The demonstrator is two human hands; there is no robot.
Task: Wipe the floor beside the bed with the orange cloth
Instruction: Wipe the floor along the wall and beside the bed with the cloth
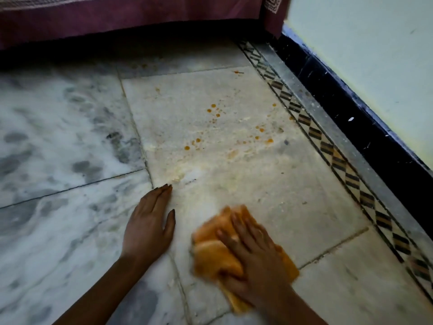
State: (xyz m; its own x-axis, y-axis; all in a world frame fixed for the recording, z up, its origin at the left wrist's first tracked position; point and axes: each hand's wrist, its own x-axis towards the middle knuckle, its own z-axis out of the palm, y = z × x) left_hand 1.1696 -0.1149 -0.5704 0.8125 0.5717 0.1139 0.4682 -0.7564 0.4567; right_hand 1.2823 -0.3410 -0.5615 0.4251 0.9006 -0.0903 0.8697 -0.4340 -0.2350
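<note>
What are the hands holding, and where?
Nothing is gripped: the right hand presses flat on top of the orange cloth, and the left hand rests open on the floor.

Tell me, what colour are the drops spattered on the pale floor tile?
The drops are orange, seen best in the head view.

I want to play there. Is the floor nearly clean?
Not yet. Near the orange cloth the tile shows no drops. The right hand presses the cloth down; the left hand rests flat on the floor. Orange drops farther toward the bed are left.
</note>
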